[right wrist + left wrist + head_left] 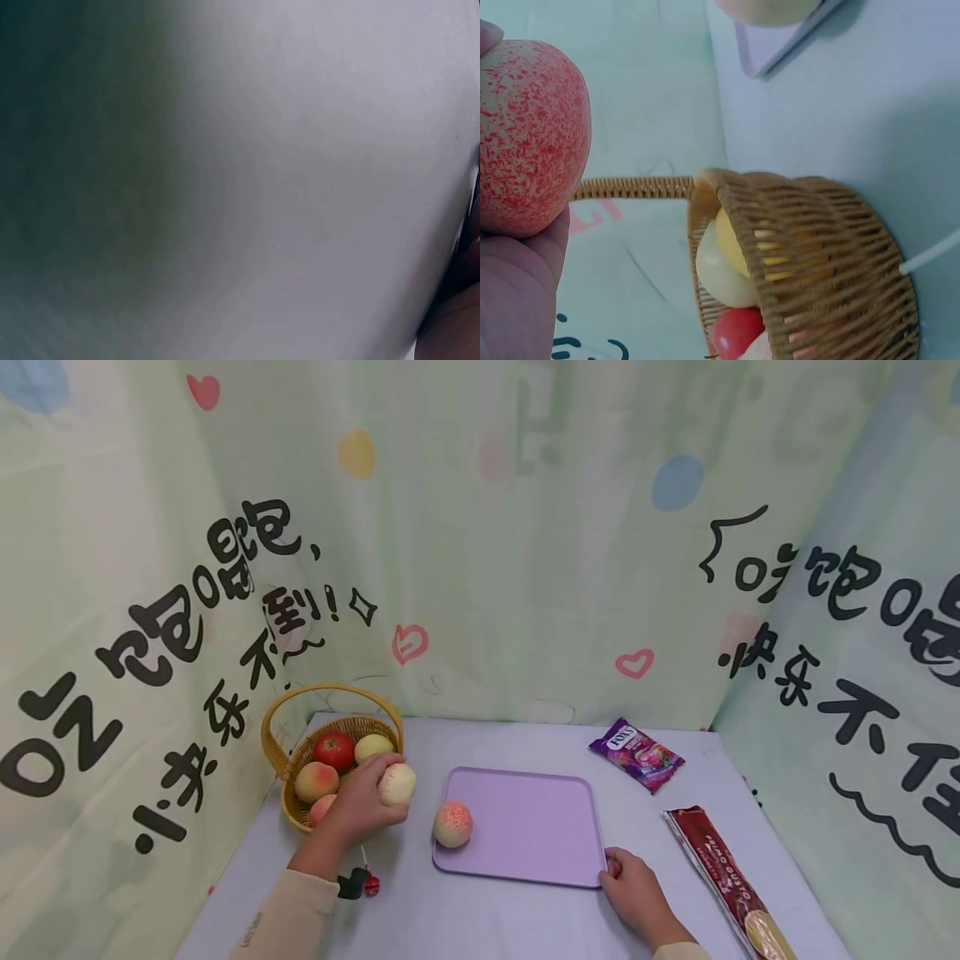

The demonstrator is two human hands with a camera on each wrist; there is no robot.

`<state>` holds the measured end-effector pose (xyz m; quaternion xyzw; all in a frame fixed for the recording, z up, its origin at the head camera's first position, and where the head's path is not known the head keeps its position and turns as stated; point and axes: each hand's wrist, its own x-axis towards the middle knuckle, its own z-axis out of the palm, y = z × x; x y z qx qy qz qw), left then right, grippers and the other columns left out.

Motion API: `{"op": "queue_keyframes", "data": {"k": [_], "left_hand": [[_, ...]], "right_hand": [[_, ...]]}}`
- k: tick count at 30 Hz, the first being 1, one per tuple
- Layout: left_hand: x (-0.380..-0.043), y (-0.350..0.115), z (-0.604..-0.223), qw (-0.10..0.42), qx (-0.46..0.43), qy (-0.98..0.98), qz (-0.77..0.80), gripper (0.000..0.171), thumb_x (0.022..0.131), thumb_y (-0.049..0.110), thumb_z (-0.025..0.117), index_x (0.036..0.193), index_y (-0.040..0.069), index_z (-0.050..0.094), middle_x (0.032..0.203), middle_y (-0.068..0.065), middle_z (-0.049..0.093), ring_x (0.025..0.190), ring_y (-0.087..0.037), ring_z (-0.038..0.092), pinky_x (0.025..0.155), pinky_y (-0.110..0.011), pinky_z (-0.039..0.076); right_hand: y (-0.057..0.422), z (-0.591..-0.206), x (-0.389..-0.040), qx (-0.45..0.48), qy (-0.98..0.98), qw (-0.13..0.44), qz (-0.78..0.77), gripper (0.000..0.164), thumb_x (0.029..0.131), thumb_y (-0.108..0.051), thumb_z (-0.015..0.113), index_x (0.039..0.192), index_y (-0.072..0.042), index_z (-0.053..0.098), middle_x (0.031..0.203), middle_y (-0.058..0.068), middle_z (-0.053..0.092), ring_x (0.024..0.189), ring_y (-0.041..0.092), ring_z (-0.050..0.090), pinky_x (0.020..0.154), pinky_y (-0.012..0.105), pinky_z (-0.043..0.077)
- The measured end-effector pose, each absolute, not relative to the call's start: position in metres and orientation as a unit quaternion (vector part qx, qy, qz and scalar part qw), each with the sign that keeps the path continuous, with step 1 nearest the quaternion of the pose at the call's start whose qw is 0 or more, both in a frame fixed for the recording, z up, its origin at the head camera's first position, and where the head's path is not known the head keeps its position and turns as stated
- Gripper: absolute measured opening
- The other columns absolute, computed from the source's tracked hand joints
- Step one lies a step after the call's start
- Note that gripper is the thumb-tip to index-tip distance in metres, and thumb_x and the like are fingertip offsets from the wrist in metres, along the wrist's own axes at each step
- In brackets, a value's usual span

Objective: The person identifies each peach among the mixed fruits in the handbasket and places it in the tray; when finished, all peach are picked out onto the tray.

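My left hand (369,795) grips a speckled peach (397,784) beside the right rim of a wicker basket (291,806); the left wrist view shows the red-flecked side of that peach (532,139). Inside the basket lie a red apple (334,751), a pale yellow fruit (372,747) and peaches (316,782). Another peach (453,824) sits at the left edge of a purple tray (525,827). The tray's front right corner is pinched between the thumb and fingers of my right hand (632,888). A blurred pale surface fills most of the right wrist view.
A red lollipop (371,885) lies in front of the basket, below my left forearm. Behind and right of the tray is a purple snack bag (637,755). A long dark red package (723,877) lies along the right side. Printed curtains (480,568) enclose the white table (420,918).
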<state>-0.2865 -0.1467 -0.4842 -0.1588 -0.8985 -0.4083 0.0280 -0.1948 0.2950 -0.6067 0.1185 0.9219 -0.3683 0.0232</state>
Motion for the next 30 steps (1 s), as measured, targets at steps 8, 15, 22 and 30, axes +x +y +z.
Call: {"op": "queue_keyframes", "data": {"k": [8,15,22,30], "left_hand": [[-0.286,-0.135,-0.486,0.036,-0.187,-0.881,-0.434,0.069,0.070,0.010,0.083,0.134,0.009,0.060,0.136,-0.005,0.059,0.103,-0.023,0.058,0.082,-0.036,0.054],[-0.284,-0.118,-0.485,0.029,-0.183,-0.875,-0.448,0.069,0.070,0.009,0.085,0.133,0.015,0.060,0.136,-0.003,0.058,0.103,-0.022,0.059,0.081,-0.037,0.056],[-0.284,-0.103,-0.483,0.008,-0.185,-0.869,-0.459,0.070,0.072,0.007,0.085,0.135,0.019,0.058,0.140,0.000,0.055,0.106,-0.022,0.059,0.085,-0.040,0.059],[-0.288,-0.090,-0.485,-0.001,-0.194,-0.864,-0.464,0.071,0.072,0.009,0.084,0.138,0.019,0.058,0.142,0.000,0.055,0.105,-0.023,0.059,0.085,-0.040,0.059]], "right_hand": [[0.294,-0.604,-0.196,0.120,0.921,0.031,-0.370,0.044,0.091,-0.009,0.067,0.129,0.011,0.060,0.082,0.003,0.056,0.076,0.017,0.051,0.065,0.030,0.042],[0.294,-0.604,-0.197,0.122,0.921,0.041,-0.368,0.045,0.092,-0.010,0.066,0.131,0.011,0.059,0.083,0.004,0.055,0.078,0.018,0.051,0.066,0.032,0.043],[0.294,-0.604,-0.196,0.122,0.921,0.041,-0.368,0.045,0.092,-0.009,0.066,0.130,0.012,0.059,0.083,0.004,0.056,0.077,0.018,0.051,0.066,0.031,0.043],[0.294,-0.603,-0.196,0.128,0.918,0.044,-0.373,0.044,0.091,-0.010,0.065,0.130,0.012,0.059,0.082,0.004,0.056,0.077,0.019,0.051,0.065,0.031,0.042]]}}
